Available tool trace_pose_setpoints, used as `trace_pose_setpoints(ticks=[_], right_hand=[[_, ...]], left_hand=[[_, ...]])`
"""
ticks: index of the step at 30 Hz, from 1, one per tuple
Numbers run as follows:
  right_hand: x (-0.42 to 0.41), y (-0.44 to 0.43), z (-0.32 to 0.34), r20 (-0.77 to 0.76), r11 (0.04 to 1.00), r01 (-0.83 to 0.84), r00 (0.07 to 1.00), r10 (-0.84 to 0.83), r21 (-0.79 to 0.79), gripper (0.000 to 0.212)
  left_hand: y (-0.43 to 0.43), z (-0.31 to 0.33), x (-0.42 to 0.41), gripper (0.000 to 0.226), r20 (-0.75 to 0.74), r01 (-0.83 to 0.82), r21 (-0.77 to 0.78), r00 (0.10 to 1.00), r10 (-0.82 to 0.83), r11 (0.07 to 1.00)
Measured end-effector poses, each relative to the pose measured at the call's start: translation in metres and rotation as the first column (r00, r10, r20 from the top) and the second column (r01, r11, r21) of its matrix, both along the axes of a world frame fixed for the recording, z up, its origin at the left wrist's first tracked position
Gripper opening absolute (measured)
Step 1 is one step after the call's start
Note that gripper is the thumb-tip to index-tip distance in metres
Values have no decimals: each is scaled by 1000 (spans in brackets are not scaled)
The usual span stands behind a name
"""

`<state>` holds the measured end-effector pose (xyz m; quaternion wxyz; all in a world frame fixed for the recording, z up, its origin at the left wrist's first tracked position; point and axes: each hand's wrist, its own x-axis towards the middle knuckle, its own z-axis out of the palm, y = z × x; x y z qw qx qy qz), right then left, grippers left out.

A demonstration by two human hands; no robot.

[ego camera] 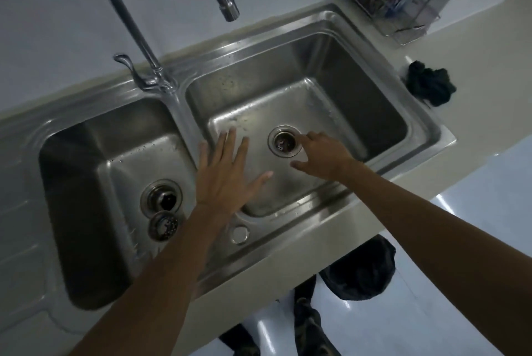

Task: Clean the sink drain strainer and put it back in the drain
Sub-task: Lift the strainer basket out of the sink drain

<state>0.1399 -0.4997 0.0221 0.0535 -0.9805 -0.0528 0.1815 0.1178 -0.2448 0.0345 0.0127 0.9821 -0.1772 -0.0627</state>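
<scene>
While the left hand (223, 174) hovers flat with fingers spread over the divider, a loose strainer (163, 225) lies in the left basin (86, 211) at six o'clock of its drain (161, 197). Farther in, the right hand (324, 158) extends one finger to the right basin's strainer (285, 141), gripping nothing.

bare forearms, dark patterned trousers (309, 324)
</scene>
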Motion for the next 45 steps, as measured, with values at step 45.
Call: trace_pose_setpoints(ticks=[45], right_hand=[[56, 13, -82, -155, 908, -406, 895, 418, 102, 9]], left_hand=[[2, -38, 11, 81, 109, -16, -70, 994, 23, 997]])
